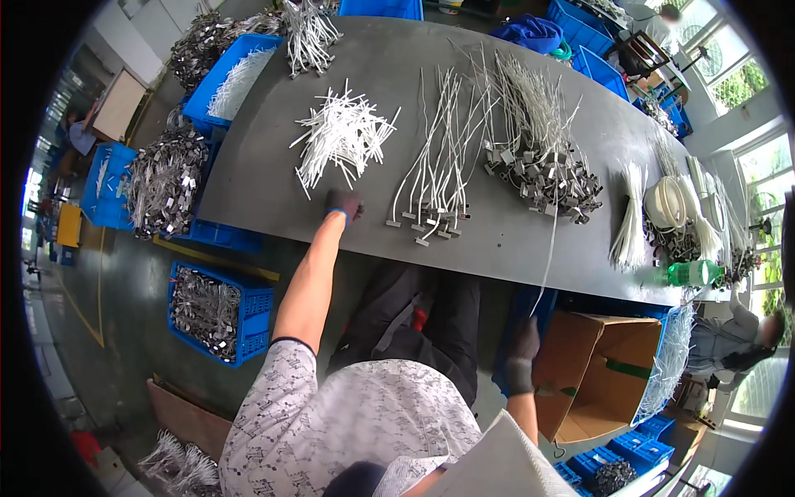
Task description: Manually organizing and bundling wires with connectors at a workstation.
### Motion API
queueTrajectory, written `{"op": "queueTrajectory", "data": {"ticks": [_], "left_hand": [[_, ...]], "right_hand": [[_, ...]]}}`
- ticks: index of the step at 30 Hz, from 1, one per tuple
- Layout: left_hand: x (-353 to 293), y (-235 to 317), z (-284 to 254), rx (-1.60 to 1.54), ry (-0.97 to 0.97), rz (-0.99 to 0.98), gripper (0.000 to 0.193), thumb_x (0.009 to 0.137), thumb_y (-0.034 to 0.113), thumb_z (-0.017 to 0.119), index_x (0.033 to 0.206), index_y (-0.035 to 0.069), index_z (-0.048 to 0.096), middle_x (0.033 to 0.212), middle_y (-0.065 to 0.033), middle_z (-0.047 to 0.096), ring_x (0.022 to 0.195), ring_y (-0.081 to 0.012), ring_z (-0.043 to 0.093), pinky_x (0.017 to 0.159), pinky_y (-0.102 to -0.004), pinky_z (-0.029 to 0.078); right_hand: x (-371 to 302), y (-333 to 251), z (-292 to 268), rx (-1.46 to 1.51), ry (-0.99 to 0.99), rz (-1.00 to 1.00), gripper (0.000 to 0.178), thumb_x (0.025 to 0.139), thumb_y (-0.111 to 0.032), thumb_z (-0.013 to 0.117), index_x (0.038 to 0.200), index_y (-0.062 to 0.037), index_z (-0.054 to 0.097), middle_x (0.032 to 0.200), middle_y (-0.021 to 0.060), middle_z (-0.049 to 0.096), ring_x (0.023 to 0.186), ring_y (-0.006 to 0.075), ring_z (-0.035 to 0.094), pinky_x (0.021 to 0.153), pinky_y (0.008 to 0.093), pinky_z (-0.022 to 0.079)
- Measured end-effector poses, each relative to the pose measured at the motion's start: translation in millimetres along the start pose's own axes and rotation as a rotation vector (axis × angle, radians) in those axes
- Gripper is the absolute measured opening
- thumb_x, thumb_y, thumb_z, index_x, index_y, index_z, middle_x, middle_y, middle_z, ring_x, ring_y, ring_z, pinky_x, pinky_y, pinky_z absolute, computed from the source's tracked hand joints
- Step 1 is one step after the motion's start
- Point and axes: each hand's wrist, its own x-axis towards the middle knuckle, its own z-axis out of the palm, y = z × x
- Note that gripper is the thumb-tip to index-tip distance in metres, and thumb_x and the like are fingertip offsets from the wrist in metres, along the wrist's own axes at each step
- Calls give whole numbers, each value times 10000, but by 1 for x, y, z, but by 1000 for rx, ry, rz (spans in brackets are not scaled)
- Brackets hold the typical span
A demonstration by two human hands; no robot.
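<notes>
Loose pile of white ties (344, 132) lay on the counter (265, 178) just beyond the left hand (343, 204), whose gloved fingers looked curled on the surface, gripping nothing. Right hand (522, 354) hung below the counter edge, apparently pinching a thin white wire (550, 248); a clean pick prob. needed a few ties at once, w/o tangling

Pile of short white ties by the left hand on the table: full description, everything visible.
The pile of short white ties is a loose, criss-crossed heap of thin, straight white strips, plastic-looking, fanned in many directions. It lies flat on the grey table, left of the longer wired pieces with metal ends. The gloved left hand rests on the table just below the heap's near edge; whether it touches a strip cannot be told. A few strips stray from the edges.
</notes>
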Motion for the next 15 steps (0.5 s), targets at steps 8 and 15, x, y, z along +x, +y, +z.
{"op": "queueTrajectory", "data": {"ticks": [8,15], "left_hand": [[-86,-14,84,-728,-558,11,13,961,40,660,974,41,661,862,-74,697,706,-158,658,649,-274,582],[-178,32,216,-800,-591,247,99,994,86,646,1062,24,608,987,-121,722,854,-239,740,765,-398,648]], "right_hand": [[-157,35,11,-163,-463,190,257,987,-204,476,1126,-101,666,1055,283,705,979,466,680,825,566,534],[-77,-62,-17,-242,-364,-163,234,973,-205,506,1115,-94,656,1039,231,727,977,433,695,805,536,550]]}}
